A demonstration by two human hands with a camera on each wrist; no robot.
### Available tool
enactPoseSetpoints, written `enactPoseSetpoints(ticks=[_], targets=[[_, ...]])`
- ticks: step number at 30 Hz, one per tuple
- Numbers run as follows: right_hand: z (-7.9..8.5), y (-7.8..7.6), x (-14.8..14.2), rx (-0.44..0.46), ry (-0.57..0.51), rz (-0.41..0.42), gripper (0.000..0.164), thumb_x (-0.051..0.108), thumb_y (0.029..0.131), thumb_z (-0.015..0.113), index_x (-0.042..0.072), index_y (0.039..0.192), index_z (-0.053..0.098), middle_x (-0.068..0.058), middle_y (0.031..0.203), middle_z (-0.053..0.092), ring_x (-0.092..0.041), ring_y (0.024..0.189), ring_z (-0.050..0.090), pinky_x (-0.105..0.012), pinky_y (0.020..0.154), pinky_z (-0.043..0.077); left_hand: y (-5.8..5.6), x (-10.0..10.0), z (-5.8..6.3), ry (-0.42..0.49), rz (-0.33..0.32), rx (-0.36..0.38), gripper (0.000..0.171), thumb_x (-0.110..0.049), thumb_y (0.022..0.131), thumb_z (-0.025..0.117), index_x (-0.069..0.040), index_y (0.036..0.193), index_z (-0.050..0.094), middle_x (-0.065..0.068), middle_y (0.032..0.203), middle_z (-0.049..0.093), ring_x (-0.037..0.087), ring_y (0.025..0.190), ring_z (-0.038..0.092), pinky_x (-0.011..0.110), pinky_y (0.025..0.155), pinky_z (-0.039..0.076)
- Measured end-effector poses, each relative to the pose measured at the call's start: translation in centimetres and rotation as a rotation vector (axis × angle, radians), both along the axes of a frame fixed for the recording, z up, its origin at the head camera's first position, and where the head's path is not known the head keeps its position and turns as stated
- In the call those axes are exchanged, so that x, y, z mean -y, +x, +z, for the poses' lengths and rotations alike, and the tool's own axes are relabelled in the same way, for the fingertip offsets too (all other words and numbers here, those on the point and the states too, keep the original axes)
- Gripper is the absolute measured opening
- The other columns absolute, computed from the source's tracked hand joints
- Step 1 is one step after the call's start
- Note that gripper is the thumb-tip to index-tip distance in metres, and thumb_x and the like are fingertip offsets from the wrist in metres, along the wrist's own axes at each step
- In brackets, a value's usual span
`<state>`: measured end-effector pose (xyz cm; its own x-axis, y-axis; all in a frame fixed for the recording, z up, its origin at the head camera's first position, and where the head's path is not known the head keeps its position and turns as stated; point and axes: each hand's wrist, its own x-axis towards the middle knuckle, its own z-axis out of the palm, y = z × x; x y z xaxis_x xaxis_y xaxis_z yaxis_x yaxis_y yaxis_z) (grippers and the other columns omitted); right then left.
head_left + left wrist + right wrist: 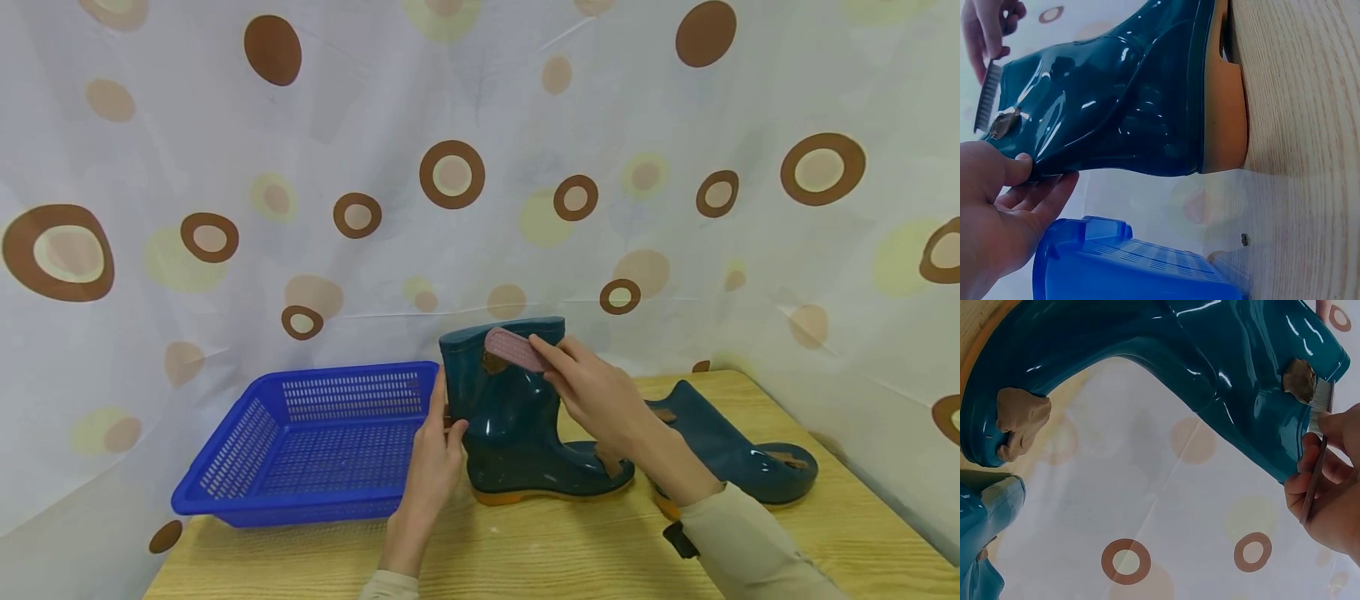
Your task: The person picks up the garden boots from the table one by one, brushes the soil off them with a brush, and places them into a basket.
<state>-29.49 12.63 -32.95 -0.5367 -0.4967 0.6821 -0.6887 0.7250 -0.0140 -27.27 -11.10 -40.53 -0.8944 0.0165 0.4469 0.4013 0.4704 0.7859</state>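
Though upright, boot (517,425) toe-right

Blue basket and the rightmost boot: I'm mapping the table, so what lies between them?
The head view shows the upright boot, left hand holding it, right hand gripping a pink brush.

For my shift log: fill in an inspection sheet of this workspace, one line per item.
Surface: wood-grain table.
Job's things: upright green boot with brown patches on shaft and toe; pink brush at the shaft's patch; second boot at right, also brown-patched.
Clutter: blue basket, left of the upright boot.
Hands: left hand holds the upright boot's shaft; right hand grips the brush.
Cables: nothing seen.
Surroundings: backdrop patterned with circles.
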Motion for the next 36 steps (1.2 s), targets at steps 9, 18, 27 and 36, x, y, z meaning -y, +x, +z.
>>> enactPoseSetpoints(ticks=[9, 18, 27, 36], targets=[[-0.08, -0.67, 0.21, -0.01, 0.007, -0.013, 0.044, 0.012, 0.098, 0.062, 0.009, 0.141, 0.056, -0.006, 0.095, 0.057, -0.011, 0.068, 0.044, -0.022, 0.054, 0.037, -0.13, 0.12, -0.16, -0.012, -0.015, -0.012, 0.083, 0.0, 0.101, 0.05, -0.038, 0.16, 0.004, 0.016, 0.133, 0.062, 0.028, 0.105, 0.065, 0.047, 0.093, 0.057], [-0.26, -0.76, 0.46, 0.046, 0.013, -0.03, 0.043, 0.012, 0.097, 0.063, 0.009, 0.14, 0.058, -0.004, 0.092, 0.055, -0.008, 0.065, 0.041, -0.02, 0.051, 0.035, -0.22, 0.27, -0.29, -0.021, -0.029, -0.033, 0.082, 0.001, 0.101, 0.049, -0.035, 0.16, 0.006, 0.019, 0.142, 0.054, 0.03, 0.107, 0.065, 0.048, 0.093, 0.056], [-0.28, -0.52, 0.53, 0.088, 0.025, -0.033, 0.041, 0.012, 0.097, 0.062, 0.009, 0.138, 0.059, -0.003, 0.092, 0.055, -0.006, 0.063, 0.041, -0.019, 0.05, 0.034, -0.1, 0.18, -0.07, -0.018, -0.031, -0.027, 0.082, 0.001, 0.101, 0.049, -0.036, 0.16, 0.006, 0.018, 0.14, 0.056, 0.03, 0.109, 0.065, 0.049, 0.095, 0.055], [-0.52, -0.3, 0.22, 0.139, 0.027, -0.03, 0.04, 0.013, 0.099, 0.061, 0.009, 0.139, 0.059, -0.004, 0.093, 0.055, -0.007, 0.064, 0.04, -0.019, 0.052, 0.034, -0.15, 0.16, -0.12, -0.019, -0.026, -0.026, 0.082, 0.0, 0.101, 0.05, -0.036, 0.16, 0.007, 0.02, 0.14, 0.056, 0.031, 0.107, 0.064, 0.049, 0.092, 0.056]])
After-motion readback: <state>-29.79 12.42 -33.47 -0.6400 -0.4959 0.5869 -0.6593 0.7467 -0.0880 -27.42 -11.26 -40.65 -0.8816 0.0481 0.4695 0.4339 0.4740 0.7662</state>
